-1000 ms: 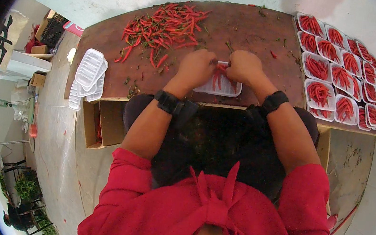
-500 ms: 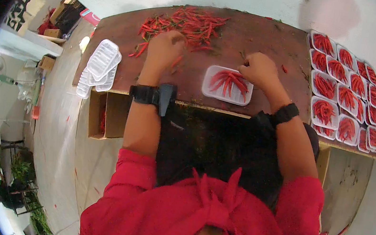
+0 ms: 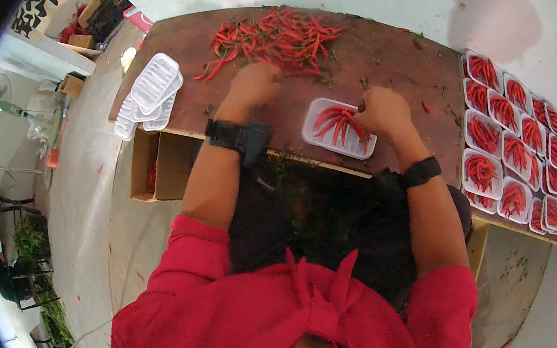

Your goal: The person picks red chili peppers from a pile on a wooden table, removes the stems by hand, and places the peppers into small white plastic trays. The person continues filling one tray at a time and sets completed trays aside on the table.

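Observation:
A white plastic tray [image 3: 311, 130] lies near the front edge of the table, with a bunch of red chili peppers [image 3: 339, 125] fanned out in it. Over the tray's far right corner, my right hand [image 3: 385, 111] is closed, its fingertips down at the stem ends of the bunch; what they pinch is hidden. My left hand [image 3: 255, 85] hovers left of the tray, just in front of a loose heap of red chili peppers [image 3: 279, 39]. Its fingers are curled and smeared by motion, so whether they hold anything is unclear.
Nested white trays [image 3: 155, 85] lie at the table's left edge. Many filled chili trays [image 3: 481, 173] cover the right end in overlapping rows. Below the table's left part is an open cardboard box [image 3: 172, 168]. The brown table [image 3: 190, 40] meets a pale wall behind.
My right hand has lowered to the stem ends of the bunch in the tray. My left hand has shifted right and toward me, away from the heap. The view has tilted slightly.

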### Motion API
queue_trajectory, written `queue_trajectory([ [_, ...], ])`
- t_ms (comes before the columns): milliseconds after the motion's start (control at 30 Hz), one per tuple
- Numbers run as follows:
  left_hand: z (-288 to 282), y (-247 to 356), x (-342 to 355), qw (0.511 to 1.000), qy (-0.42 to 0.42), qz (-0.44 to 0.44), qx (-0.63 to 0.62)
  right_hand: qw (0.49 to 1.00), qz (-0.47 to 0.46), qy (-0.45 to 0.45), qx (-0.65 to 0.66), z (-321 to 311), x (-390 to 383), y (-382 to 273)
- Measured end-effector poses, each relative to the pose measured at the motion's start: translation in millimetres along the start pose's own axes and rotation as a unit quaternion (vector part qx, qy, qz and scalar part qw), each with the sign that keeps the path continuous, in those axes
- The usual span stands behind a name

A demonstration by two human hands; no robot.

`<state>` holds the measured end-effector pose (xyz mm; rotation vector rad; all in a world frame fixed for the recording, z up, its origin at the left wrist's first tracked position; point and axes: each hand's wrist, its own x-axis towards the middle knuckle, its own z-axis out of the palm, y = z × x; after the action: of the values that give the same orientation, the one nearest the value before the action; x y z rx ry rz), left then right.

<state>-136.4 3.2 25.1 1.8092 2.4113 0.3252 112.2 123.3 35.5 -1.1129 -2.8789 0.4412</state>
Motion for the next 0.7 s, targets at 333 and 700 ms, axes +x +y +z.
queue_trajectory([
  [333, 4, 20, 0, 1.000, -0.015, 0.019, -0.010, 0.998, 0.013, -0.040, -0.037, 0, -5, -7],
  [700, 1, 32, -3, 0.999, 0.001, 0.041, -0.008, 0.998, 0.008, -0.038, -0.045, -6, -11, -16],
])
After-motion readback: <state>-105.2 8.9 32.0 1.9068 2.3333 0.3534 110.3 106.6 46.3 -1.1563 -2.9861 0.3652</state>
